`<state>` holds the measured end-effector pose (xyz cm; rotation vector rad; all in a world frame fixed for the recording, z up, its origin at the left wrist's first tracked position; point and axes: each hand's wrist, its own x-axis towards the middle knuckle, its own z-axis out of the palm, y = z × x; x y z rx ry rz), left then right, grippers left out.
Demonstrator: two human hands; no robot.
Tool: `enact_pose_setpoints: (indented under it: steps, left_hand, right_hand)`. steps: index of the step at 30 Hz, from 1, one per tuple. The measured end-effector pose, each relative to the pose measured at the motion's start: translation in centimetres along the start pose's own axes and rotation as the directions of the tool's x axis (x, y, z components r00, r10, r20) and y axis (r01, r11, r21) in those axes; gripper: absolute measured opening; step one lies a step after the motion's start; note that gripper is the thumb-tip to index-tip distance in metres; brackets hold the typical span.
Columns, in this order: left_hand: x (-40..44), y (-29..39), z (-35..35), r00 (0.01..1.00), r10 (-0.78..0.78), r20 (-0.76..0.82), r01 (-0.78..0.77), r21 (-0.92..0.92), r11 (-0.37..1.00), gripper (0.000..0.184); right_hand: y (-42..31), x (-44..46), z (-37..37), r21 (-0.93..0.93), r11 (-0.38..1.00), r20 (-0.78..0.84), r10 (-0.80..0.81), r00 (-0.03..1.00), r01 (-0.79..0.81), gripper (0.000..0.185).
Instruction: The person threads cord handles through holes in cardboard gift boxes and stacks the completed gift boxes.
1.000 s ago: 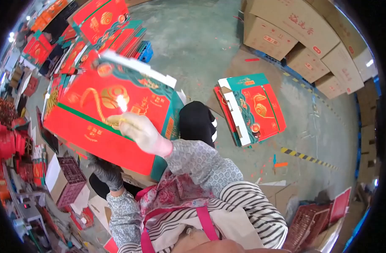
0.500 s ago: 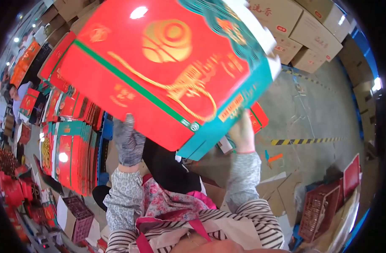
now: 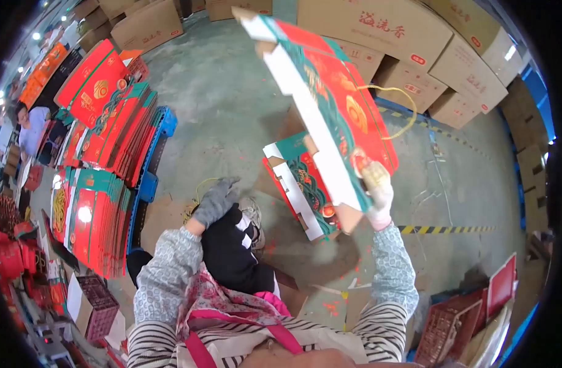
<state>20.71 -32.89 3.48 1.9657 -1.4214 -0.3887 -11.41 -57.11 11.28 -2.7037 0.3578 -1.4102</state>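
My right hand (image 3: 379, 190), in a light glove, grips the lower corner of a red and green cardboard gift box (image 3: 348, 92). The box is held up and tilted, with its white-edged flaps facing left and a yellow rope handle (image 3: 406, 116) looping out on the right. My left hand (image 3: 216, 201), in a grey glove, is just above my knee with its fingers stretched out and nothing in them. Below the held box, another red and green gift box (image 3: 305, 181) sits low near the floor, partly hidden. Some yellow cord (image 3: 198, 190) shows behind my left hand.
Flat red and green boxes (image 3: 103, 218) are stacked on a blue pallet (image 3: 147, 187) at the left. Brown cartons (image 3: 379, 27) stand at the back right. Dark red crates (image 3: 449, 325) stand at lower right. A person (image 3: 32, 129) is at far left.
The gift box has swung to the right and turned, so its flapped edge now shows. My left hand has let go of it and dropped to my knee; my right hand still holds it.
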Motion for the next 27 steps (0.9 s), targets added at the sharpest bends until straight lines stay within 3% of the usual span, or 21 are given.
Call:
enact_pose_setpoints:
  steps: [1,3,5,6,8,10,11,12,14,15,16,18,19,21,23,24,25,26,27]
  left_hand:
    - [-1.2,0.7,-0.4,1.000,-0.011,-0.008,0.011,0.001,1.000,0.032]
    - [-3.2,1.7,-1.2,0.998,-0.001,-0.058,0.015,0.250,0.968,0.036]
    - [-5.1,2.6,-2.1,0.999,0.033,-0.029,-0.021,0.355,0.935,0.036]
    - [-5.9,2.7,-2.2,0.997,0.078,0.005,-0.072,0.448,0.891,0.037]
    - [-7.0,2.1,-2.4,0.993,0.119,0.016,-0.114,0.436,0.893,0.040]
    - [-7.4,2.5,-3.2,0.972,0.228,0.060,-0.231,0.448,0.864,0.042]
    - [-7.5,2.4,-3.2,0.976,0.199,0.090,-0.219,0.442,0.870,0.046]
    - [-7.4,2.6,-3.0,0.976,0.209,0.066,-0.215,0.464,0.859,0.046]
    - [-7.3,2.0,-2.1,0.972,0.236,0.010,-0.215,0.450,0.867,0.045]
    - [-7.2,1.9,-2.0,0.971,0.240,-0.006,-0.218,0.398,0.891,0.044]
    - [-7.0,1.9,-2.0,0.970,0.244,-0.023,-0.221,0.344,0.913,0.043]
    - [-6.8,1.5,-2.3,0.963,0.264,-0.055,-0.235,0.310,0.921,0.040]
    - [-6.7,1.0,-2.4,0.958,0.275,-0.077,-0.245,0.272,0.930,0.038]
    - [-6.4,-0.2,-2.4,0.944,0.315,-0.097,-0.285,0.242,0.927,0.033]
    - [-5.4,-1.2,-3.1,0.936,0.350,-0.035,-0.338,0.191,0.922,0.031]
    - [-4.7,-2.0,-3.3,0.947,0.315,-0.057,-0.299,0.190,0.935,0.031]
    - [-4.0,-3.1,-3.4,0.820,0.417,0.392,-0.534,0.263,0.803,0.032]
    - [-3.3,-4.3,-3.0,0.520,0.374,0.768,-0.740,0.187,0.646,0.037]
    - [-9.5,-0.3,-3.0,0.552,0.353,0.756,-0.703,0.193,0.685,0.037]
  right_hand:
    - [1.7,-1.7,0.9,-0.046,0.998,0.138,-0.029,0.990,0.036,0.047]
    - [4.4,-6.5,3.1,-0.108,0.991,0.405,-0.027,0.914,0.077,0.058]
    - [6.2,-12.2,5.5,-0.117,0.992,0.559,0.034,0.829,0.039,0.055]
    - [7.1,-15.5,6.5,-0.149,0.988,0.656,0.070,0.752,0.038,0.052]
    - [9.0,-21.4,8.3,-0.228,0.972,0.826,0.165,0.539,0.051,0.050]
    - [9.0,-24.6,8.8,-0.282,0.959,0.871,0.240,0.428,0.036,0.051]
    - [9.0,-25.6,9.4,-0.352,0.923,0.886,0.275,0.374,0.154,0.048]
    - [9.4,-26.4,10.2,-0.338,0.928,0.893,0.263,0.366,0.158,0.048]
    - [8.7,-26.8,10.5,-0.371,0.928,0.877,0.355,0.323,-0.012,0.052]
    - [8.5,-26.8,10.6,-0.393,0.919,0.886,0.388,0.253,-0.031,0.048]
    - [8.2,-26.5,10.6,-0.394,0.919,0.888,0.388,0.246,-0.026,0.048]
    - [7.5,-25.9,11.0,-0.485,0.862,0.874,0.470,0.123,0.149,0.046]
    - [7.0,-25.4,11.7,-0.493,0.867,0.849,0.462,0.257,0.071,0.044]
    - [2.8,-18.3,13.8,-0.457,0.874,0.805,0.486,0.341,-0.166,0.046]
    - [-2.3,-11.3,17.3,-0.212,0.902,0.725,0.404,0.558,-0.377,0.050]
    - [-7.3,-5.2,19.1,-0.018,0.859,0.628,0.408,0.663,-0.511,0.043]
    - [-11.8,1.6,20.3,0.131,0.887,0.712,0.227,0.664,-0.443,0.040]
    - [-15.1,6.3,22.4,0.286,0.877,0.764,0.035,0.644,-0.386,0.037]
    - [-17.1,6.8,25.2,0.534,0.780,0.696,-0.186,0.693,-0.327,0.034]
